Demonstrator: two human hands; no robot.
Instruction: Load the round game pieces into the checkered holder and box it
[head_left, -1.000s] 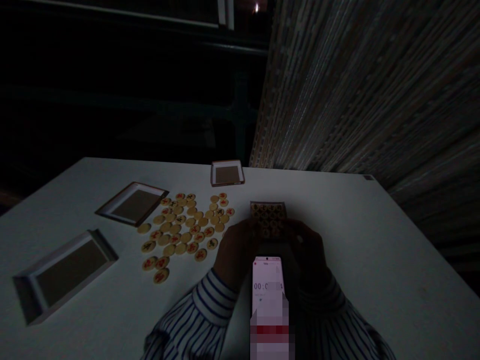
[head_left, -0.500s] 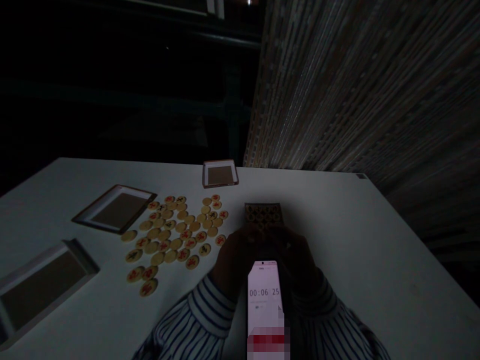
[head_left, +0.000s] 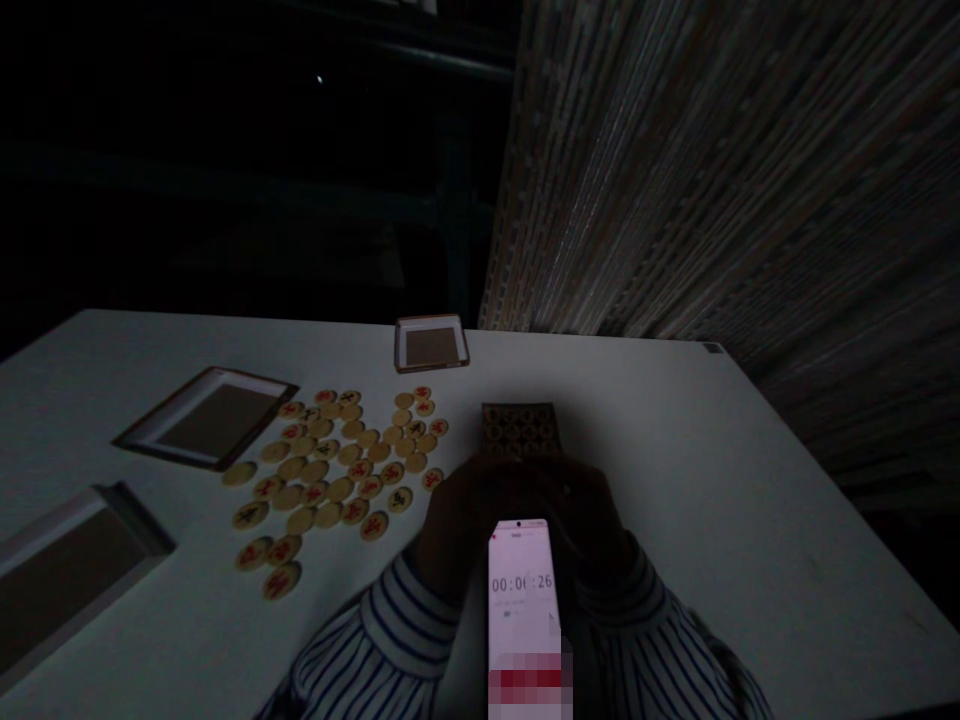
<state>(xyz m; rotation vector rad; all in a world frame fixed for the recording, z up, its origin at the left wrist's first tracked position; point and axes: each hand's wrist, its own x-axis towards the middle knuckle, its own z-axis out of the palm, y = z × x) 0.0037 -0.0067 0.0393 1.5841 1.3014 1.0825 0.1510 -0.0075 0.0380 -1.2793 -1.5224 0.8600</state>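
A small box point(head_left: 517, 428) holds round Chinese chess pieces set in rows, lying in deep shadow. My left hand point(head_left: 466, 505) comes in from the left over the near end of this box, fingers bent inward. From the other side my right hand point(head_left: 583, 505) meets it there, also with curled fingers. Both sets of fingertips are close together, and darkness hides what they hold. Left of my hands, many loose Chinese chess pieces point(head_left: 328, 470) lie scattered, some showing red or black characters, others plain side up. Below my hands is a lit phone point(head_left: 519, 600) displaying a running timer.
An open tray or lid point(head_left: 431, 345) lies at the table's far edge. Another shallow tray point(head_left: 214, 415) sits to the left, and a larger box part point(head_left: 75, 575) is at the near left. A strand curtain point(head_left: 637, 170) hangs behind the white table point(head_left: 720, 520).
My view has shifted slightly, so the things on the table appear a little further left. My fingers have drawn slightly closer together over the box. The phone's timer has advanced.
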